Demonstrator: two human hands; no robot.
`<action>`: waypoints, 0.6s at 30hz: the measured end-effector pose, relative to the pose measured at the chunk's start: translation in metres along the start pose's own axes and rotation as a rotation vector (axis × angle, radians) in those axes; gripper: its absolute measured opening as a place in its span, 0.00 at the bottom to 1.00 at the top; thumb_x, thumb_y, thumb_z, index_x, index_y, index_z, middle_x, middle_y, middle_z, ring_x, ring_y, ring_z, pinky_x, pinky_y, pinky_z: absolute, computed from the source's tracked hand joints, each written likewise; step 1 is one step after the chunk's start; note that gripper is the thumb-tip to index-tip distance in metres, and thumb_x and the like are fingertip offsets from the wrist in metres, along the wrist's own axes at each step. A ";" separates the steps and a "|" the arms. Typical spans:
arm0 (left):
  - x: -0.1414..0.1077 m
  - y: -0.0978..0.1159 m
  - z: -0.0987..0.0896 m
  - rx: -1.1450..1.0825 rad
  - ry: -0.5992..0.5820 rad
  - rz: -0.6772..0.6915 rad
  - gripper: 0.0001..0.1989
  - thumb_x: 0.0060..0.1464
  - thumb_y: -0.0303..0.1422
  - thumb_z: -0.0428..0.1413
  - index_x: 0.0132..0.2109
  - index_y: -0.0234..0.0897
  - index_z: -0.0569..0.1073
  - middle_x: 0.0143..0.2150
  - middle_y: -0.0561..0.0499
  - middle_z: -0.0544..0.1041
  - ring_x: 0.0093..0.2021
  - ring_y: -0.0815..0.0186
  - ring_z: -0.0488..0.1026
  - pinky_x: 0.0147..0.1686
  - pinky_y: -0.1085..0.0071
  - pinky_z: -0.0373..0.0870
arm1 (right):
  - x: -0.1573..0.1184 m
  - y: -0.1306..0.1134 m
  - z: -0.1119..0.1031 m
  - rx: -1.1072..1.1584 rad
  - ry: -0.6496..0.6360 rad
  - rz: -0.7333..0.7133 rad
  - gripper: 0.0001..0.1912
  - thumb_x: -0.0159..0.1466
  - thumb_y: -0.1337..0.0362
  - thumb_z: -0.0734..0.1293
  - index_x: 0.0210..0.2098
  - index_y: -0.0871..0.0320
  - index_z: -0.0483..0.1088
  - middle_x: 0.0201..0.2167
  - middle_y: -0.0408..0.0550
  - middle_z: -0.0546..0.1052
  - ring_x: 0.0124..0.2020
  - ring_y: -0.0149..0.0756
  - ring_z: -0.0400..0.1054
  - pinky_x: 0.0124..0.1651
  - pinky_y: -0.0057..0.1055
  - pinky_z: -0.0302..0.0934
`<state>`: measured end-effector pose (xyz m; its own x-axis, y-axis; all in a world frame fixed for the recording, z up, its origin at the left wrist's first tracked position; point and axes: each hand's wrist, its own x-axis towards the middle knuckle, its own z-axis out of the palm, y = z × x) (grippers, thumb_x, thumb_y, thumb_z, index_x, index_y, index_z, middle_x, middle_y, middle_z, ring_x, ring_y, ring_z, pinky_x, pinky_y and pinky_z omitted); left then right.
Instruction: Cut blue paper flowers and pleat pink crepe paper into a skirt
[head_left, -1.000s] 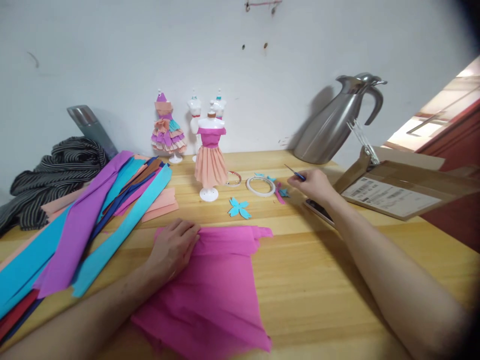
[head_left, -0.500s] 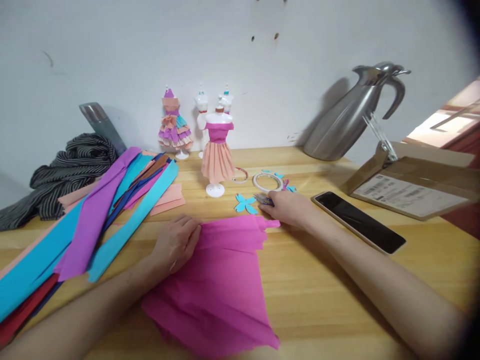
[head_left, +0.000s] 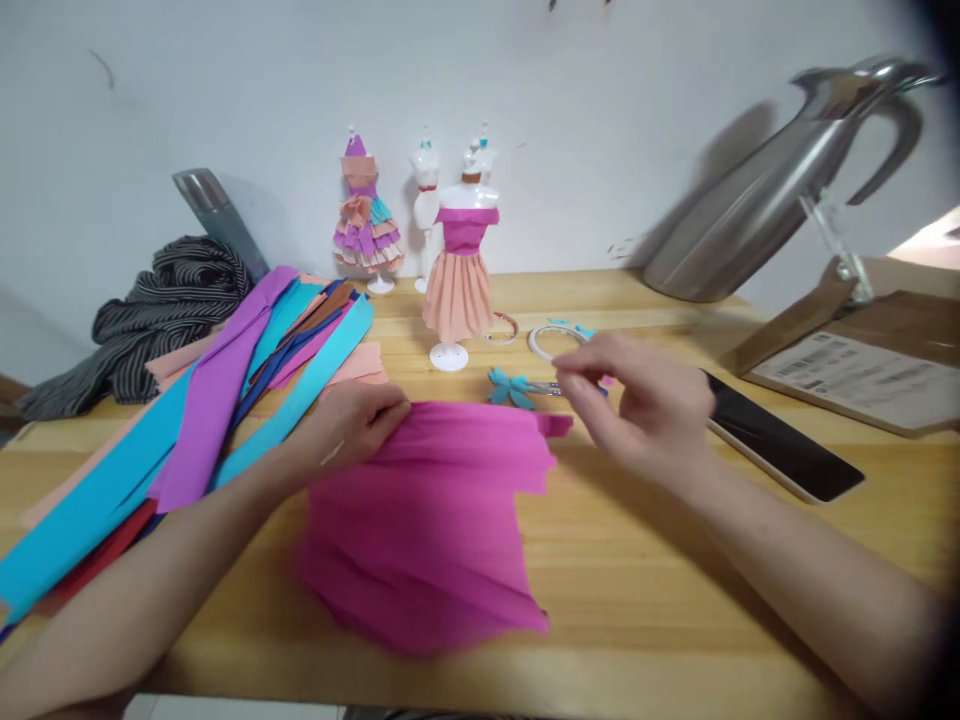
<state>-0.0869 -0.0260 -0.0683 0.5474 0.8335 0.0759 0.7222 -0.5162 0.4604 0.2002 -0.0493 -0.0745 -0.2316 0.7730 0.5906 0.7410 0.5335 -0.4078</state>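
A sheet of magenta crepe paper (head_left: 427, 520) with a narrow strip jutting from its upper right lies slightly raised before me. My left hand (head_left: 356, 425) is closed on its upper left corner, thumb against fingers. My right hand (head_left: 637, 410) hovers right of the sheet, a bit blurred, with its fingers loosely curled and a gap between thumb and forefinger; nothing shows in it. Behind its fingertips, snips with blue handles (head_left: 555, 388) lie on the table, partly hidden. Beside them sits a blue paper flower (head_left: 511, 388). A small dress form (head_left: 461, 265) wears a magenta and peach dress.
Coloured crepe strips (head_left: 187, 420) and a striped cloth (head_left: 184, 300) cover the left side. Tape rolls (head_left: 534, 345) lie behind my right hand. A phone (head_left: 787, 440), a cardboard box (head_left: 862, 370) and a steel jug (head_left: 757, 210) stand or lie at right. More dress forms (head_left: 367, 225) stand behind.
My right hand has let go of the snips, leaving them by the blue flower, and has risen toward me. My left hand keeps the crepe paper. The whole view has shifted a little.
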 end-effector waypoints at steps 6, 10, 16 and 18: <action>0.002 -0.021 -0.026 -0.117 -0.063 -0.141 0.20 0.57 0.42 0.46 0.21 0.37 0.56 0.21 0.56 0.54 0.24 0.71 0.53 0.25 0.72 0.49 | -0.042 -0.057 0.034 0.375 -0.631 -0.642 0.21 0.64 0.57 0.63 0.54 0.57 0.68 0.42 0.54 0.77 0.42 0.42 0.69 0.42 0.37 0.61; 0.005 -0.040 -0.022 -0.283 -0.185 -0.298 0.21 0.54 0.48 0.50 0.23 0.37 0.60 0.22 0.56 0.57 0.23 0.71 0.54 0.23 0.72 0.48 | -0.054 -0.067 0.057 0.311 -0.803 -0.747 0.12 0.66 0.63 0.62 0.45 0.59 0.73 0.46 0.56 0.76 0.48 0.43 0.65 0.50 0.40 0.58; 0.006 -0.054 -0.023 -0.136 -0.166 -0.305 0.20 0.47 0.50 0.57 0.26 0.35 0.69 0.23 0.57 0.63 0.25 0.70 0.58 0.24 0.73 0.49 | -0.052 -0.062 0.052 0.322 -0.821 -0.749 0.10 0.68 0.65 0.60 0.37 0.59 0.72 0.38 0.52 0.76 0.40 0.38 0.65 0.44 0.35 0.59; 0.006 -0.053 -0.022 -0.108 -0.134 -0.315 0.20 0.46 0.50 0.58 0.26 0.35 0.70 0.23 0.57 0.65 0.25 0.69 0.60 0.24 0.73 0.50 | -0.051 -0.063 0.051 0.298 -0.822 -0.754 0.11 0.68 0.59 0.62 0.40 0.60 0.72 0.37 0.51 0.75 0.39 0.39 0.63 0.41 0.35 0.59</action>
<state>-0.1318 0.0110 -0.0726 0.3610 0.9114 -0.1978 0.8194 -0.2087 0.5339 0.1335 -0.1049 -0.1145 -0.9736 0.1553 0.1670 0.0871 0.9300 -0.3572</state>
